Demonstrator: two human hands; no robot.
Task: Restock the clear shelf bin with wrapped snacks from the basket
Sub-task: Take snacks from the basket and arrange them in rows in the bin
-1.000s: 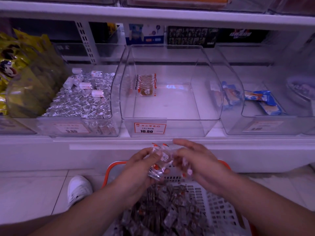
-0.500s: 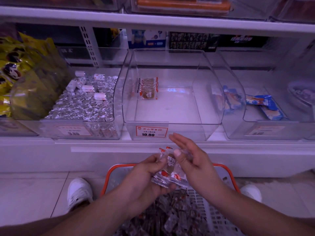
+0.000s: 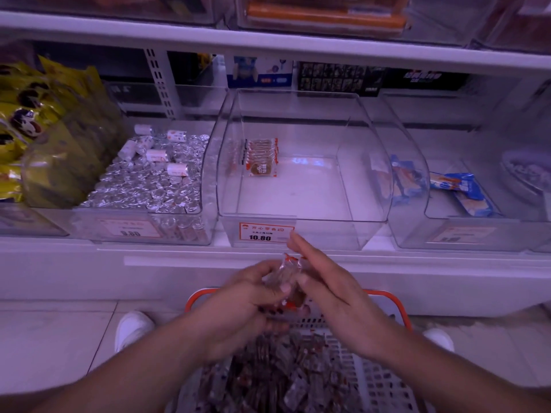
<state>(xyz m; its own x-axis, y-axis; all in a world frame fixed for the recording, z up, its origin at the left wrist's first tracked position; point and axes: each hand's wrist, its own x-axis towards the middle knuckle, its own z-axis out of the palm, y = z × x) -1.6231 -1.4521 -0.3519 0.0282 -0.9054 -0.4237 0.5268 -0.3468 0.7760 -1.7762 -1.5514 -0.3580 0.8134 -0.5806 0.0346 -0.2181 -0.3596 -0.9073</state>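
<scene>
A clear shelf bin (image 3: 369, 186) stands at the middle of the shelf, holding one short row of wrapped snacks (image 3: 261, 158) at its back left. Below it, a white basket with an orange rim (image 3: 384, 296) sits on the floor, full of the same clear-wrapped snacks (image 3: 286, 374). Above the basket, my left hand (image 3: 238, 302) grips a small bundle of wrapped snacks (image 3: 286, 275) from the left. My right hand (image 3: 325, 281) presses its straight fingers flat against the bundle's right side.
To the left is a bin of silver foil rolls (image 3: 149, 183), and further left yellow snack bags (image 3: 35, 126). A bin with blue packets (image 3: 465, 192) stands to the right. A price label reading 10.80 (image 3: 265, 232) sits on the middle bin's front. White shoes (image 3: 132, 329) flank the basket.
Both hands stayed above the basket, squaring the bundle of snacks. The right hand's fingers have straightened and now point up toward the bin's front edge.
</scene>
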